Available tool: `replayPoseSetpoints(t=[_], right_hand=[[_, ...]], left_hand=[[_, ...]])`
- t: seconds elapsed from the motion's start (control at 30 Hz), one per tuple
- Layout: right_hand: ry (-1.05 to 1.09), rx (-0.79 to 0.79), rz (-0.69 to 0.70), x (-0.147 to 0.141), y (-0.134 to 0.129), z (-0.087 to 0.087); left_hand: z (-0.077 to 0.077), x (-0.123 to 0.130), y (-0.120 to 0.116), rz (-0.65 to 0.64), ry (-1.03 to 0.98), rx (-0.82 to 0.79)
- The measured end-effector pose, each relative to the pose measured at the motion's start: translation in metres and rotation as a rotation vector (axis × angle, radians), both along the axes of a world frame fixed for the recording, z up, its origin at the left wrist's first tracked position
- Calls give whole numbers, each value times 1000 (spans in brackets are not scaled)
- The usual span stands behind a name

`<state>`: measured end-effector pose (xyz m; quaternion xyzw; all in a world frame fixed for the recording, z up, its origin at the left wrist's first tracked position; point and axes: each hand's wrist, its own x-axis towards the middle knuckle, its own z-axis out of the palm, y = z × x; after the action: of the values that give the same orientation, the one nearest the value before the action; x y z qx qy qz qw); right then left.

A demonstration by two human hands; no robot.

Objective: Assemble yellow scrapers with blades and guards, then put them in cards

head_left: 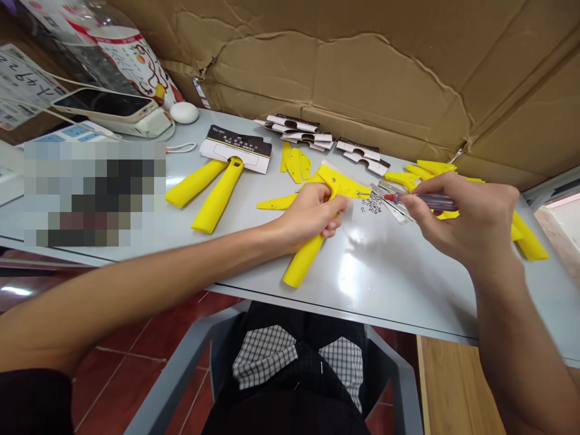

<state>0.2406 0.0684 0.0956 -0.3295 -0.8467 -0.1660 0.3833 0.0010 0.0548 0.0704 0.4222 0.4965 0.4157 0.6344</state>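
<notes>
My left hand is closed round the neck of a yellow scraper, its handle pointing toward me and its wide head facing away. In my right hand is a screwdriver with a clear purple handle and a red collar. Its thin shaft points left, and the tip is at the right corner of the scraper's head, where a small screw seems to sit. Just behind the shaft lies a pile of small screws. Flat yellow plates lie beyond my left hand, and another yellow piece is beside it.
Two yellow scrapers with a black-and-white card lie left. Folded cards are stacked at the back against a cardboard sheet. More yellow parts lie right. A phone, a white egg-shaped object and bottles stand back left.
</notes>
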Motion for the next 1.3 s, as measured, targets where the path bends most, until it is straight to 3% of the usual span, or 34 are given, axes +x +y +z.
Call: replayPoseSetpoints(t=[0.37,0.5,0.9,1.17,1.3], right_hand=[[47,-128,88,-5,-5,3],[54,-70,123,-6,-3,3],[30,-74,47,-3,-1,0],[38,-198,173,-6,-3,2],[2,-154,187,-4,-1,1]], left_hand=[[0,1,0,1,-7,-7],[-1,0,0,0,10,0],[-3,0,1,-15,-3,6],[-7,0,1,-26,-35,-3],[-6,1,0,-26,-38,-2]])
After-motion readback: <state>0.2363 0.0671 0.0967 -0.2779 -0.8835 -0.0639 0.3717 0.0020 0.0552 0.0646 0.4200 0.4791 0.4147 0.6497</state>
